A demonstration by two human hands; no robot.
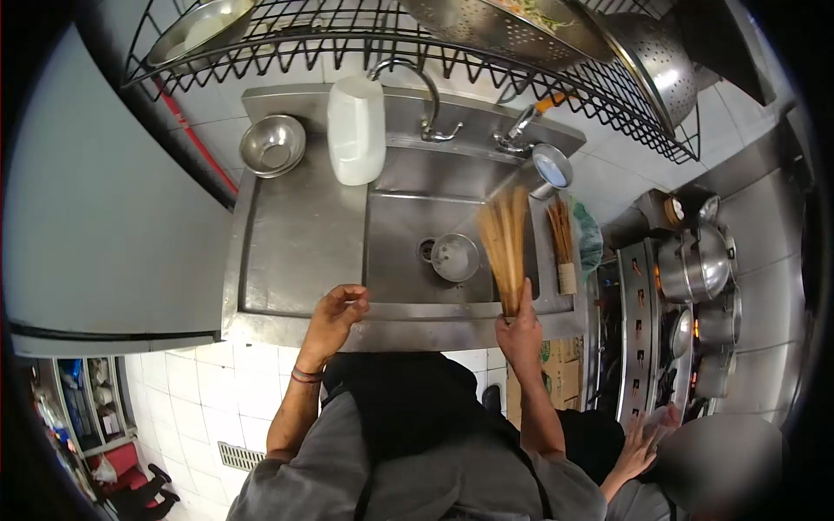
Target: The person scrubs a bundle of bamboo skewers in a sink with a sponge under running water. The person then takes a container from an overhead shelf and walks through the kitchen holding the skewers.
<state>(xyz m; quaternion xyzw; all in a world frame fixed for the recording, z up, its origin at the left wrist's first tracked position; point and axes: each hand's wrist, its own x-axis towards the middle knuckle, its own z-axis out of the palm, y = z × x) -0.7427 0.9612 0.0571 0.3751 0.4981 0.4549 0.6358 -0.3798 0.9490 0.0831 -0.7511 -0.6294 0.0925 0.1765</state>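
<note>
My right hand point(519, 335) is wrapped round the lower end of a bamboo wok brush point(504, 239), whose fanned bristles point up over the right side of the sink basin. My left hand point(337, 314) is at the front edge of the steel sink point(304, 252), fingers loosely curled, with nothing visible in them. Inside the basin, a small metal bowl point(455, 258) sits beside the drain point(426, 249). A second bamboo brush point(563, 247) with a pale bound handle lies on the right rim. Near it at the back is a metal cup point(552, 169) with whitish contents.
A white plastic jug point(357, 135) and stacked metal bowls point(273, 146) stand at the back left. The faucet point(430, 104) rises behind the basin, below a black wire rack point(347, 36) holding colanders. Pots point(695, 260) stand on the stove at right. A co-worker's hand point(638, 447) is nearby.
</note>
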